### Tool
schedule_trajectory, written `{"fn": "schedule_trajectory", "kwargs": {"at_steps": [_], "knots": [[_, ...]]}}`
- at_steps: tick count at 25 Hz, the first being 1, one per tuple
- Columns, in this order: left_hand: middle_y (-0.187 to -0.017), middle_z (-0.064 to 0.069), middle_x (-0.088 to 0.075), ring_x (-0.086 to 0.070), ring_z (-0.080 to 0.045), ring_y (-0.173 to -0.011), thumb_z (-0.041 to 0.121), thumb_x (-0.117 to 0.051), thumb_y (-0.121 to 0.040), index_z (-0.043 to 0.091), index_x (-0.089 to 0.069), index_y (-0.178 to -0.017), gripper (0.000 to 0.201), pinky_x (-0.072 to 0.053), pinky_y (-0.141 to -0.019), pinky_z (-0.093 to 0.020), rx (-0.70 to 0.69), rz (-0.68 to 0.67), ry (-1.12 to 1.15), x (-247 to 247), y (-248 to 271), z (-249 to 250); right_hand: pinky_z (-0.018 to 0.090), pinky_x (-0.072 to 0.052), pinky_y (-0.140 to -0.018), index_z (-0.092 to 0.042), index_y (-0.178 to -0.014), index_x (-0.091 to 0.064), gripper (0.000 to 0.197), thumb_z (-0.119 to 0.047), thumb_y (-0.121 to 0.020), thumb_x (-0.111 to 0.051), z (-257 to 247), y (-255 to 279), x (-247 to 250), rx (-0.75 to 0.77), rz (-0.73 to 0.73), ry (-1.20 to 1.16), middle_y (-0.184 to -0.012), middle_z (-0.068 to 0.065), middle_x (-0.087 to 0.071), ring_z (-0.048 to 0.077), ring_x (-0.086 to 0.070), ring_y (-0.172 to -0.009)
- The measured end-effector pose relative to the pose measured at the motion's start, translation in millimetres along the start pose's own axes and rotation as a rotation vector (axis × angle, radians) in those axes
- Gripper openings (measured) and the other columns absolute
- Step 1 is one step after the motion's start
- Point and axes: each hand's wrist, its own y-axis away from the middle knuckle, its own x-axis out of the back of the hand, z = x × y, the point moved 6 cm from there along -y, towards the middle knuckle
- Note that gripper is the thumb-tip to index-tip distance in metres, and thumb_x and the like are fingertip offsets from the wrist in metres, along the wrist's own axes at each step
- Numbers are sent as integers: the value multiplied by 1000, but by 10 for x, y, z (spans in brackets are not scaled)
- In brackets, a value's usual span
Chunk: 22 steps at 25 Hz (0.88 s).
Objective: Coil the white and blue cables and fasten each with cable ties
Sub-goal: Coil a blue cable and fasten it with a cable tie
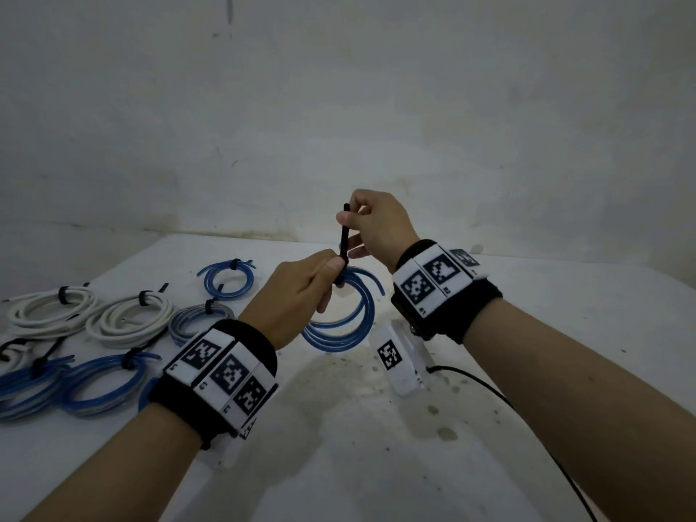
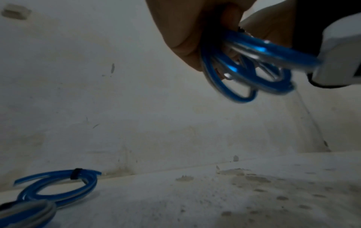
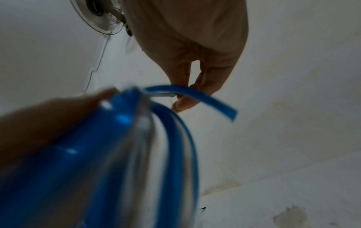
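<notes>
Nearest, at the lower edge of the head view, 2 forearms reach up the frame, each wearing a black wristband (image 1: 222,374) with white coded tags. At mid-frame the left hand (image 1: 297,295) has its fingers curled round the top of a blue cable coil (image 1: 341,325), holding it clear of the tabletop (image 1: 376,465); the left wrist view shows the loops hanging bunched under those fingers. Just above, the right hand (image 1: 380,227) pinches a black cable tie (image 1: 344,243) between thumb and forefinger, the strap standing nearly upright with its lower end wrapped at the bundle. Whether the tie's tail has already passed through its head I cannot tell, since the fingers hide the joint.

The step in hand looks like cinching this coil. The next move probably calls for a steady pull along the strap while the left grip keeps the loops together, as the free cable end springs outward.

Further left on the tabletop lie finished bundles: white coils (image 1: 49,312), blue coils (image 1: 101,386) and 1 small blue coil (image 1: 226,276) nearest the wall (image 1: 339,107), each with a black tie.
</notes>
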Motion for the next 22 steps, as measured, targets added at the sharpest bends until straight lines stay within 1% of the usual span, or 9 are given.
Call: {"fn": "schedule_trajectory", "kwargs": {"at_steps": [2, 4, 7, 10, 12, 14, 17, 20, 22], "knots": [[-52, 8, -43, -43, -6, -51, 45, -45, -90, 22, -49, -72, 30, -35, -53, -14, 13, -51, -56, 52, 30, 0, 26, -52, -44, -10, -66, -43, 27, -7, -91, -53, -36, -15, -98, 24, -17, 25, -72, -1, -48, 21, -59, -50], [-57, 8, -46, -46, -5, -53, 39, -53, -87, 23, -48, -77, 19, -35, -52, -14, 34, -86, -135, 102, 45, -30, 29, -54, -46, -11, -66, -43, 27, -7, -91, -53, -59, -11, -198, 33, -24, 51, -72, -1, -49, 21, -60, -50], [-69, 6, -61, -55, -3, -60, 29, -53, -89, 22, -43, -103, 18, -41, -61, -12, 108, -34, -76, 184, 111, -99, 26, -52, -43, -13, -67, -43, 27, -10, -92, -51, -113, -30, -268, 40, -2, 86, -72, 0, -51, 20, -60, -47], [-87, -3, -70, -64, -21, -79, 21, -56, -89, 28, -39, -117, 33, -49, -79, -31, 126, 49, -1, 247, 167, -139, 32, -56, -49, -12, -71, -43, 22, -14, -93, -50, -139, -41, -333, 50, -7, 115, -77, 3, -54, 25, -64, -51], [-89, -3, -70, -64, -17, -80, 20, -63, -84, 31, -50, -108, 29, -51, -80, -30, 128, 66, 3, 272, 187, -178, 44, -58, -63, -12, -76, -45, 17, -17, -93, -49, -139, -30, -409, 86, -1, 213, -80, 4, -58, 31, -67, -61], [-82, 1, -68, -60, -3, -69, 18, -67, -81, 35, -53, -98, 28, -47, -70, -15, 116, 96, 30, 301, 221, -205, 51, -55, -71, -13, -79, -46, 14, -18, -92, -47, -128, -34, -487, 100, -10, 262, -84, 9, -63, 35, -67, -67], [-71, 6, -67, -56, -2, -57, 15, -66, -82, 33, -53, -91, 24, -40, -57, -8, 73, 162, 27, 349, 265, -166, 47, -53, -76, -14, -78, -44, 14, -18, -92, -46, -141, -54, -596, 133, -18, 338, -87, 11, -67, 35, -64, -77], [-68, 5, -68, -59, -6, -60, 16, -63, -84, 32, -51, -89, 21, -42, -60, -9, 97, 173, 54, 406, 290, -185, 42, -50, -74, -14, -77, -43, 15, -15, -92, -44, -134, -84, -723, 134, 2, 387, -85, 8, -65, 33, -62, -80], [-70, 4, -68, -60, -4, -62, 15, -62, -85, 31, -52, -91, 20, -43, -62, -8, 133, 156, 97, 480, 300, -229, 44, -51, -76, -14, -78, -44, 15, -16, -93, -43, -140, -118, -805, 101, -5, 356, -82, 7, -63, 32, -62, -79]]}}
